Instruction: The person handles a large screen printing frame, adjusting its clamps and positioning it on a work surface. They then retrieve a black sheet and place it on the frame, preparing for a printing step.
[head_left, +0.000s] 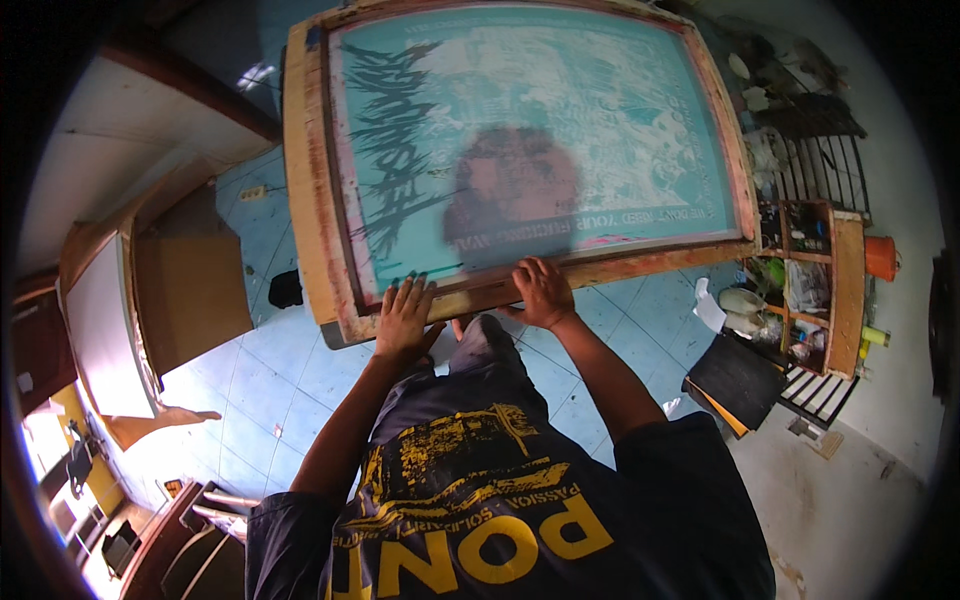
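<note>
A screen-printing screen [630,130] with teal mesh, dark lettering, pale artwork and a worn wooden frame [712,70] fills the top centre, a head-shaped shadow across it. My left hand [400,315] grips its near edge left of centre, fingers laid over the top and thumb low. Right of that, my right hand [540,295] holds the same edge, fingers curled over it. What supports the screen is hidden beneath it.
Below are blue floor tiles [280,390] and my legs. Cardboard [192,290] and a white board [105,320] stand left. At right are a cluttered wooden shelf [845,300], an orange bucket [880,258], a black folder [730,375] and metal racks [835,170].
</note>
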